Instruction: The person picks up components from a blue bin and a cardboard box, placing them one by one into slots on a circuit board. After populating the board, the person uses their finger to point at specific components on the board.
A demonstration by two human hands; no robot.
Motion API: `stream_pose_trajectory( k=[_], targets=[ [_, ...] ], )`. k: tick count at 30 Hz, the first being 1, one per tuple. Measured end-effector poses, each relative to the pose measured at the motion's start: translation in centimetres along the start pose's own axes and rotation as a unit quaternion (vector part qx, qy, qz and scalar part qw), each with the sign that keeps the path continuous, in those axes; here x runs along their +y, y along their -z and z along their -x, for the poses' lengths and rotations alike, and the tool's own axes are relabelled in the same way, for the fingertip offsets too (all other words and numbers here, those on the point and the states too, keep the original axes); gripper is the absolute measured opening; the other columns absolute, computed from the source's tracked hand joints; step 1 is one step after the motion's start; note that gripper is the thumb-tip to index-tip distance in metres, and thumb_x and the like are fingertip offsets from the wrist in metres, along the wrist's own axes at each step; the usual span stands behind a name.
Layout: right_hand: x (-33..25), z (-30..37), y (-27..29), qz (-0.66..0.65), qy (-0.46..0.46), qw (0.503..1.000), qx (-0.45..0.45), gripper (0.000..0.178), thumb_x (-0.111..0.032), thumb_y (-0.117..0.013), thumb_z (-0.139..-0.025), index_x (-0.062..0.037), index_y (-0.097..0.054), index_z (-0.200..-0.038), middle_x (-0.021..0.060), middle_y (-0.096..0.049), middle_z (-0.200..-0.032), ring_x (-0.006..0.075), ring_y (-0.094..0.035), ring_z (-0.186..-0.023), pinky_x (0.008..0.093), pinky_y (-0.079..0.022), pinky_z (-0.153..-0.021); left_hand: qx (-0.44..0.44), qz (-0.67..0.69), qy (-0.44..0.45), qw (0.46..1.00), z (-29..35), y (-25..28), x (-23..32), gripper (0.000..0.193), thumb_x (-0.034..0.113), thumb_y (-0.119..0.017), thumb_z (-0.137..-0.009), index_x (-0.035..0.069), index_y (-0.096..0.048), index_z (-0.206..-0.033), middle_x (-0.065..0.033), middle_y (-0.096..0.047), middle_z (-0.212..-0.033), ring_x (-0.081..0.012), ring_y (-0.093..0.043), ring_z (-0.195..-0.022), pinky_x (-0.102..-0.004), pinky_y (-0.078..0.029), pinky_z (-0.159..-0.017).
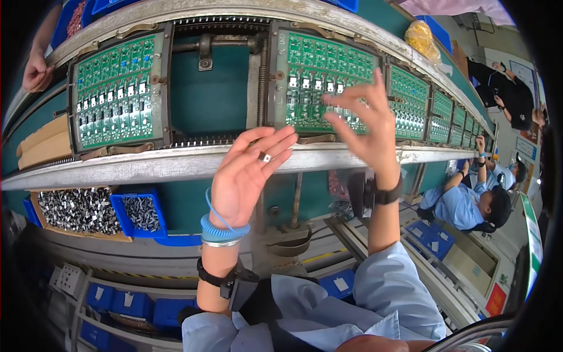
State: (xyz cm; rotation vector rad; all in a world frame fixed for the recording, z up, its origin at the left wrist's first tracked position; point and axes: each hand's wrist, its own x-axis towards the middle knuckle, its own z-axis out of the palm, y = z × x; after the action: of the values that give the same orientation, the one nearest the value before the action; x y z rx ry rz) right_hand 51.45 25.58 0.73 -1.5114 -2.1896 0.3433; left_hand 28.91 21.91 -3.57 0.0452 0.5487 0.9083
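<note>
My left hand (pixel 249 167) is palm up just in front of the rail, its fingers loosely extended. A small black electronic component (pixel 265 157) with a pale metal face rests against its fingers. My right hand (pixel 370 123) hovers over the right part of a green circuit board panel (pixel 302 58), fingers spread and slightly blurred, with nothing visible between them. White-faced components stand in a row across that panel, which sits in a metal frame. Another framed circuit board panel (pixel 117 61) lies to the left, carrying similar parts plus blue ones.
A carton of metal-tabbed components (pixel 79 208) and a blue bin of small dark parts (pixel 142 212) stand below the near rail (pixel 176 167). More framed panels (pixel 410 97) run off to the right. Another person's hand (pixel 36 73) is at the far left; co-workers (pixel 463 205) sit at right.
</note>
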Motion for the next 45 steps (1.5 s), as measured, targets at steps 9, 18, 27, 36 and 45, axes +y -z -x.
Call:
stream_pose_trajectory(
  k=[9,18,27,36,45],
  targets=[
    [-6.1,0.2,-2.2,-0.098,0.047,0.992,-0.063,0.026,-0.008,-0.076,-0.067,-0.0145,-0.074,-0.092,-0.0013,-0.06,-0.084,0.0183,-0.061,-0.081,0.0519,-0.032,-0.108,0.017,-0.015,0.015,1.0,0.7,-1.8,0.4,0.04,0.01,-0.037,-0.093,-0.002,-0.04,-0.131,-0.0198,-0.05,-0.129,-0.0271,-0.051,-0.119,-0.0387,-0.039,-0.101],
    [-5.5,0.7,-0.8,-0.119,-0.009,0.99,0.068,0.023,-0.004,-0.075,-0.066,-0.0112,-0.073,-0.088,0.0007,-0.06,-0.079,0.0174,-0.061,-0.076,0.0496,-0.04,-0.102,0.033,-0.126,0.006,0.991,0.5,-3.8,-0.8,0.027,0.019,-0.039,-0.101,0.001,-0.05,-0.119,-0.0052,-0.059,-0.098,-0.0125,-0.057,-0.095,-0.0261,-0.045,-0.084],
    [-5.0,0.2,1.8,-0.307,-0.117,0.941,0.084,0.02,-0.006,-0.073,-0.073,-0.0058,-0.07,-0.093,0.0061,-0.064,-0.085,0.0231,-0.064,-0.076,0.039,-0.049,-0.093,0.062,-0.196,-0.075,0.976,-1.1,-6.8,-1.6,0.014,0.013,-0.046,-0.099,0.002,-0.054,-0.096,0.0013,-0.055,-0.079,-0.003,-0.05,-0.075,-0.0199,-0.041,-0.067],
    [-0.5,0.6,5.4,-0.308,-0.002,0.95,-0.056,0.025,-0.011,-0.076,-0.074,-0.0083,-0.068,-0.097,0.0082,-0.065,-0.093,0.0262,-0.066,-0.085,0.0331,-0.056,-0.073,0.0,-0.396,-0.039,0.918,-2.3,-7.4,-0.7,0.016,0.013,-0.053,-0.096,0.003,-0.054,-0.083,0.0005,-0.055,-0.078,-0.0059,-0.051,-0.07,-0.0211,-0.043,-0.063],
    [2.9,0.8,5.3,-0.35,-0.006,0.934,-0.064,0.022,-0.01,-0.075,-0.072,-0.0073,-0.066,-0.093,0.007,-0.065,-0.091,0.0265,-0.066,-0.087,0.0361,-0.055,-0.081,0.025,-0.36,-0.003,0.932,-4.3,-7.4,-1.7,0.021,0.019,-0.048,-0.097,0.002,-0.051,-0.086,-0.0003,-0.048,-0.074,-0.0073,-0.046,-0.066,-0.0231,-0.04,-0.059]
  ],
)
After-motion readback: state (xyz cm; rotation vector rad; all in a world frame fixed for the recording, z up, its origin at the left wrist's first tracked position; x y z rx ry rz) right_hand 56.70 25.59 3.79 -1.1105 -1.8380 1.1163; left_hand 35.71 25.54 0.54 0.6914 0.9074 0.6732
